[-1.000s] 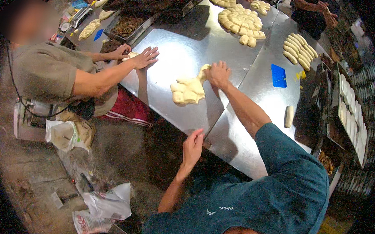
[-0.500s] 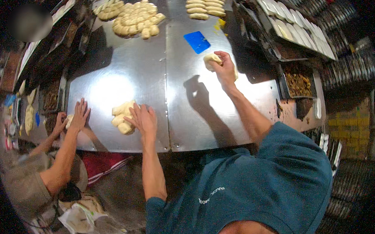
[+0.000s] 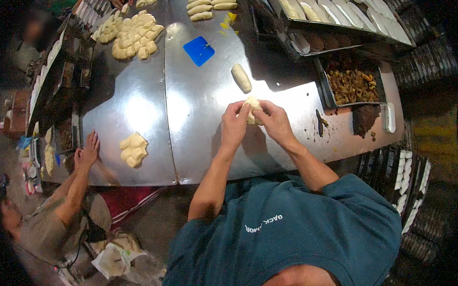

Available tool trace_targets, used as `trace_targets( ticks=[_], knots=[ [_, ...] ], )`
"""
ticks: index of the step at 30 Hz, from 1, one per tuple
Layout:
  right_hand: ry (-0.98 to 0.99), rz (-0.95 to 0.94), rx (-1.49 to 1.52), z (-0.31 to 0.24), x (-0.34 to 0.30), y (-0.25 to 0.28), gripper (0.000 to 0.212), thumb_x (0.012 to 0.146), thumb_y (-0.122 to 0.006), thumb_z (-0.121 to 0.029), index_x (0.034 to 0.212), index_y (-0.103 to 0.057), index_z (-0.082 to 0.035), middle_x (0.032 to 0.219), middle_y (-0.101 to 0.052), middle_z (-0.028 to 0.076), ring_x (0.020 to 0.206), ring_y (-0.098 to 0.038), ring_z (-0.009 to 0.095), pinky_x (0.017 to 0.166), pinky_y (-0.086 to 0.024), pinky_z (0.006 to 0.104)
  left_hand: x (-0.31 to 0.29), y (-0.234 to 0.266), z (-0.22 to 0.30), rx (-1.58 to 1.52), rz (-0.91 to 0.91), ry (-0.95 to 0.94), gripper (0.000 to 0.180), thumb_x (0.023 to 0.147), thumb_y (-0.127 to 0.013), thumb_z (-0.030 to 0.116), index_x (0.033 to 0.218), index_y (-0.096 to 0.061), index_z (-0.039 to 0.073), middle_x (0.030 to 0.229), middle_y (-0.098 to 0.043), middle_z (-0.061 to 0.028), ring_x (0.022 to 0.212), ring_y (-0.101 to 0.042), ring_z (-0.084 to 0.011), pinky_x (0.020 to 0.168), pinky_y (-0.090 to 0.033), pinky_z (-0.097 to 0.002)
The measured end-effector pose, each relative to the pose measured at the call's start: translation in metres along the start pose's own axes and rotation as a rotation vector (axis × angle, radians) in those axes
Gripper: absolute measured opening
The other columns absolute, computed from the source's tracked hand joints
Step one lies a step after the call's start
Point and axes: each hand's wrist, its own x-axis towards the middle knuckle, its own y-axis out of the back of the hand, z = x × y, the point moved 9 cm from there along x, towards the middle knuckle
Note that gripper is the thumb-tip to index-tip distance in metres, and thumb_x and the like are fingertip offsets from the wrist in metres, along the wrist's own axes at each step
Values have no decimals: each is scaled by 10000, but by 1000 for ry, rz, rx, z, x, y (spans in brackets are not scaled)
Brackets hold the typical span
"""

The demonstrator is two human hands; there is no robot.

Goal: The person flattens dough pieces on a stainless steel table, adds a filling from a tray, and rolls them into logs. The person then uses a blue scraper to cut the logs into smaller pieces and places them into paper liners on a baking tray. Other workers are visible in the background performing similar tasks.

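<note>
Both my hands pinch one small piece of pale dough (image 3: 252, 104) between thumbs and fingers, just above the metal table. My left hand (image 3: 234, 123) grips its left side and my right hand (image 3: 274, 121) its right side. A rolled dough log (image 3: 241, 78) lies on the table right beyond them. To the left rests a small clump of dough pieces (image 3: 133, 149), touched by neither hand. A blue flat scraper (image 3: 199, 50) lies farther off, left of the log.
Many dough pieces (image 3: 135, 37) are heaped at the far left, and rows of shaped rolls (image 3: 212, 0) lie at the back. On the right stand a tray of brown filling (image 3: 352, 86) and stacked trays of white moulds (image 3: 346, 12). A co-worker's hands (image 3: 87, 149) are at the left.
My left hand has left the dough clump and joined my right hand on the dough piece. The right hand has come nearer, uncovering the log. The whole view has shifted.
</note>
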Motion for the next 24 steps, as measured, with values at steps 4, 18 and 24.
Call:
trace_targets(
  ticks=[4,18,24],
  knots=[
    [-24,-83,258,-26,10,-1,310,912,-603,-218,1065,-631,50,877,-669,83,792,-593,100,698,-497,278,-7,-5,57,224,251,-245,199,922,-588,165,1039,-609,5,861,-622,-123,730,-620,-221,652,-492,-326],
    [138,187,209,-62,0,-35,564,957,-532,-401,575,-547,13,490,-456,3,508,-418,96,459,-343,330,-60,69,81,178,530,-278,335,937,-570,208,712,-567,-40,632,-555,-49,602,-479,-124,528,-387,-351],
    [-16,263,295,-23,-26,-6,593,939,-537,-470,549,-526,-23,529,-441,7,527,-411,102,461,-331,331,-82,59,-13,-276,338,14,319,958,-570,210,683,-573,47,635,-542,0,581,-500,-103,507,-408,-294]
  ],
)
